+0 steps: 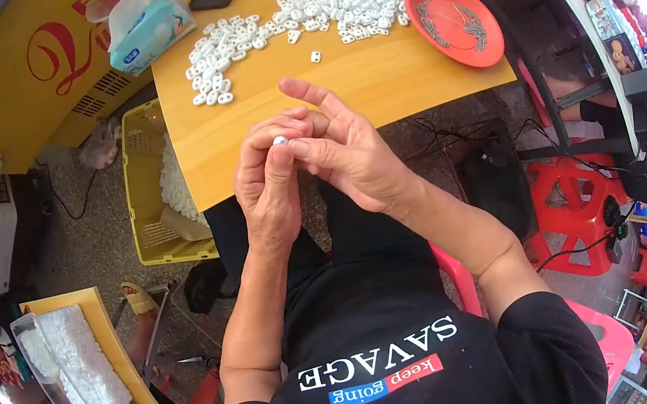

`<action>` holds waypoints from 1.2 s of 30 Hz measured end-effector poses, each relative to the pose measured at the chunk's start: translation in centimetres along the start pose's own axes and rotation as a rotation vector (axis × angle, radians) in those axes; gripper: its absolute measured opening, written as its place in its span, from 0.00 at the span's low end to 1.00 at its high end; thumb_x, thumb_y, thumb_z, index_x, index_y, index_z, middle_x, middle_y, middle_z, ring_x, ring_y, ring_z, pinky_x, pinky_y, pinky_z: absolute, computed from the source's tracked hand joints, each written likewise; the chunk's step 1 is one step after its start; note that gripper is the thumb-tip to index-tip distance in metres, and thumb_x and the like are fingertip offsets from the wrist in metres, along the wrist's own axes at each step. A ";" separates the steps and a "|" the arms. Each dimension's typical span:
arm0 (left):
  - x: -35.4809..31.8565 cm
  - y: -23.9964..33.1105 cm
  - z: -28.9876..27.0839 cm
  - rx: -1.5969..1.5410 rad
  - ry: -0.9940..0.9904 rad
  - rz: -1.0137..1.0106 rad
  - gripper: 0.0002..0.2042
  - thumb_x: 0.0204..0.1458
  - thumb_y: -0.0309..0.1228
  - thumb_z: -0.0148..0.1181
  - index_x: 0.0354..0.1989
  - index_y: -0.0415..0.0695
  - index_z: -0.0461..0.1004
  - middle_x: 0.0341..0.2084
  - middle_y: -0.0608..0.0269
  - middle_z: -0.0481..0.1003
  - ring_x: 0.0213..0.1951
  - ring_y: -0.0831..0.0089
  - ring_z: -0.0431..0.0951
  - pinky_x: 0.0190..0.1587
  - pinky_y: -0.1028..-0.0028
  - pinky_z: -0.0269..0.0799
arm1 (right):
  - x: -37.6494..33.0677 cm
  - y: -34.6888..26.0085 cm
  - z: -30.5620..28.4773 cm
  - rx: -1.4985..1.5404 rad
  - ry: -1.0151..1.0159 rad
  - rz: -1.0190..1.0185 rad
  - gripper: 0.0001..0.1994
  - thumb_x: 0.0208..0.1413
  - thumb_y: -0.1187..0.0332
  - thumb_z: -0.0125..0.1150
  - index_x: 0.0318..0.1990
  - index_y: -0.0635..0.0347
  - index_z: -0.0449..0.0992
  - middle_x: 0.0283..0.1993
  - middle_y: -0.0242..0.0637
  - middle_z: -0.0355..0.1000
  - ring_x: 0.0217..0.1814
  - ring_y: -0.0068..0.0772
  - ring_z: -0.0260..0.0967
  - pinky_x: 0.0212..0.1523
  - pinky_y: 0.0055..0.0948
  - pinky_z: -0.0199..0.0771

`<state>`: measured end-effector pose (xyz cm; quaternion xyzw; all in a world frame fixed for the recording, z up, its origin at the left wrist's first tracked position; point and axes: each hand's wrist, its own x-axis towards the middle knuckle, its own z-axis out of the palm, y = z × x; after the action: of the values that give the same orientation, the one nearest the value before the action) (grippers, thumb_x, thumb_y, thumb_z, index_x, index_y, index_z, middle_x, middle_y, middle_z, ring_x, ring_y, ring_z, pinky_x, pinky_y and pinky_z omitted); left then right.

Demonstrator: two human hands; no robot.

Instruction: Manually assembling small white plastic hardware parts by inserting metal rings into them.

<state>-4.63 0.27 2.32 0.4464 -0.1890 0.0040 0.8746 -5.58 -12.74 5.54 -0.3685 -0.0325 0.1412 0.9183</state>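
Pinch: the step looks like fine fingertip work on one white bead (280,140); it is best done with the left hand (263,182) as a firm, still clamp, the right hand (354,155) making only small moves
Thumbs: best kept at the bead's sides, leaving its showing face clear to see
Drop guard: the hands appear over the surface's near edge, so working a little further in over the table (226,145) would let a slipped bead land there
Left hand: closed, the bead nipped between thumb and curled forefinger
Right hand: half open, forefinger stretched out, other fingers bent, thumb tip close beside the bead; whether it grips anything cannot be told
Bead place: at the left thumb tip, in front of the person, left of the middle of the near edge
Bead direction: a small rounded part shows, seemingly facing up to the camera
Long axis: cannot be told, as fingers cover the rest
Loose beads: a heap (352,7) toward the far edge and a cluster (211,67) by the left edge, oblong, lying at mixed angles
Red plate: the plate (478,56) sits by the right edge, near the near right corner, holding thin grey bits (473,26)
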 end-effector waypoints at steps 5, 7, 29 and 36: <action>0.2 0.9 -0.7 0.056 0.022 -0.035 0.07 0.61 0.28 0.53 0.44 0.39 0.72 0.47 0.56 0.72 0.54 0.65 0.70 0.58 0.67 0.64 | 0.8 -0.4 -0.3 -0.146 -0.037 0.031 0.30 0.60 0.74 0.58 0.67 0.60 0.53 0.45 0.32 0.72 0.40 0.18 0.68 0.43 0.20 0.71; 0.3 1.7 -2.1 0.259 0.081 -0.061 0.07 0.60 0.26 0.53 0.45 0.39 0.72 0.49 0.56 0.73 0.53 0.70 0.71 0.55 0.71 0.67 | 1.8 -0.8 -1.5 -0.382 -0.036 0.041 0.23 0.61 0.70 0.57 0.62 0.63 0.64 0.43 0.32 0.74 0.35 0.17 0.69 0.39 0.18 0.71; 1.3 2.9 -6.1 0.871 0.310 0.037 0.17 0.57 0.23 0.55 0.55 0.39 0.68 0.48 0.59 0.71 0.46 0.74 0.73 0.46 0.76 0.71 | 10.2 -7.0 -9.7 -2.030 -0.079 -0.360 0.05 0.54 0.66 0.59 0.34 0.56 0.78 0.35 0.38 0.71 0.39 0.43 0.72 0.40 0.37 0.72; 2.2 -0.2 -2.1 0.780 0.163 -0.059 0.12 0.56 0.22 0.56 0.49 0.38 0.71 0.43 0.61 0.72 0.42 0.75 0.73 0.43 0.77 0.70 | 10.5 -6.6 -9.3 -2.007 -0.132 -0.422 0.07 0.54 0.66 0.59 0.37 0.55 0.79 0.36 0.39 0.73 0.40 0.45 0.73 0.40 0.40 0.73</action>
<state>-1.89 1.47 1.79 0.7485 -0.0905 0.0857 0.6513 7.54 -20.49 2.82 -0.9447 -0.2500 -0.0953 0.1898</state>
